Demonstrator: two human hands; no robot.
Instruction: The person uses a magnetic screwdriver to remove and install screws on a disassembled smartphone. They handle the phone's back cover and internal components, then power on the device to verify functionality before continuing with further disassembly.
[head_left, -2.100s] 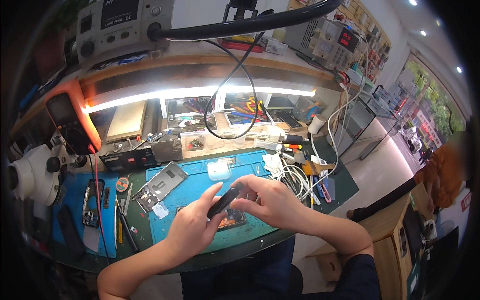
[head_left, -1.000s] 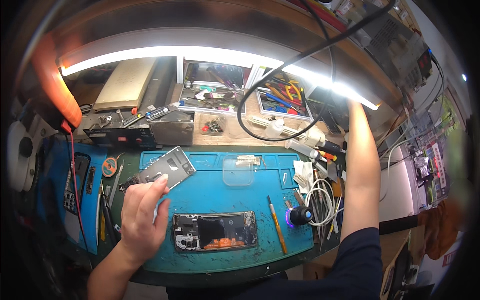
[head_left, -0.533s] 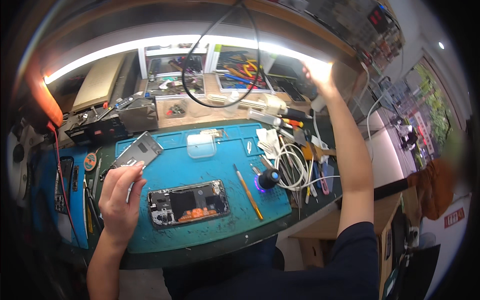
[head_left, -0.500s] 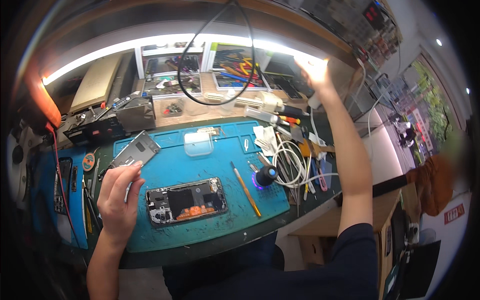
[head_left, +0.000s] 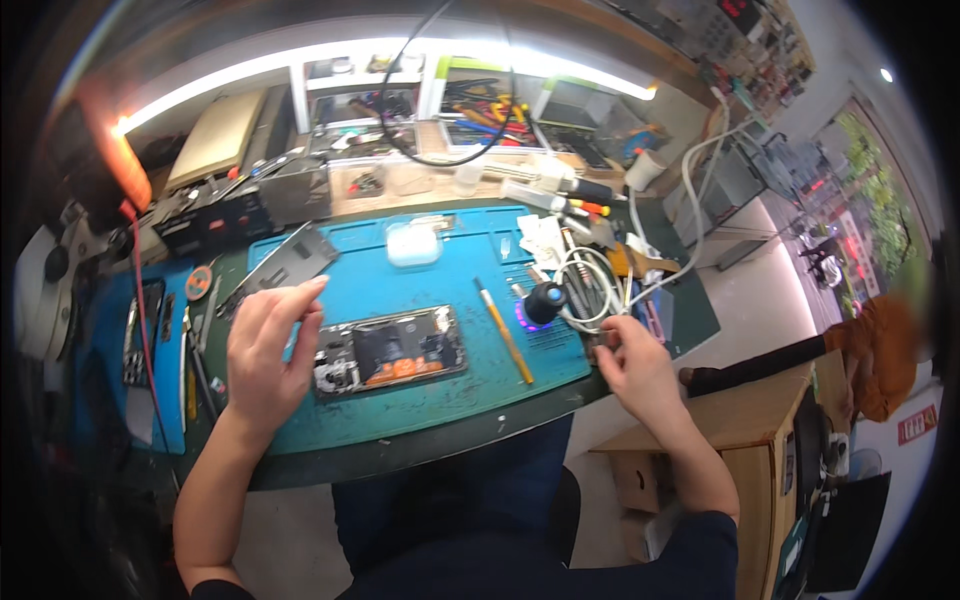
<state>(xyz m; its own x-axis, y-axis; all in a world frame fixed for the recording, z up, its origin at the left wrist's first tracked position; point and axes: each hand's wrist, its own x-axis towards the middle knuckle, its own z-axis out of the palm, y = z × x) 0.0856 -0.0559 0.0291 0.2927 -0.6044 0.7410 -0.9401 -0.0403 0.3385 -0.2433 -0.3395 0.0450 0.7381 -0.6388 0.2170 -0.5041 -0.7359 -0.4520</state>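
An opened smartphone (head_left: pixel 405 350) lies on the blue repair mat (head_left: pixel 400 425), its inner boards and an orange flex part exposed. My left hand (head_left: pixel 268 350) hovers at the phone's left end, fingers loosely curled, thumb and index tips apart, with nothing visible between them. Behind it leans a grey metal plate (head_left: pixel 290 262). My right hand (head_left: pixel 645 372) is at the mat's right edge beside the coiled white cable (head_left: pixel 610 290). Its thumb and fingers close on something small and dark that I cannot make out. A gold-handled pen-like tool (head_left: pixel 507 335) lies between phone and right hand.
A black round device with a violet glow (head_left: pixel 545 302) stands near my right hand. A clear plastic box (head_left: pixel 413 243) sits at the mat's back. An orange-labelled spool (head_left: pixel 199 283) and slim tools lie left. A black cable loop (head_left: pixel 385 100) hangs overhead.
My right hand has come down from the lamp area at the back right to the mat's right edge. The view has shifted; my left hand keeps its pose near the phone.
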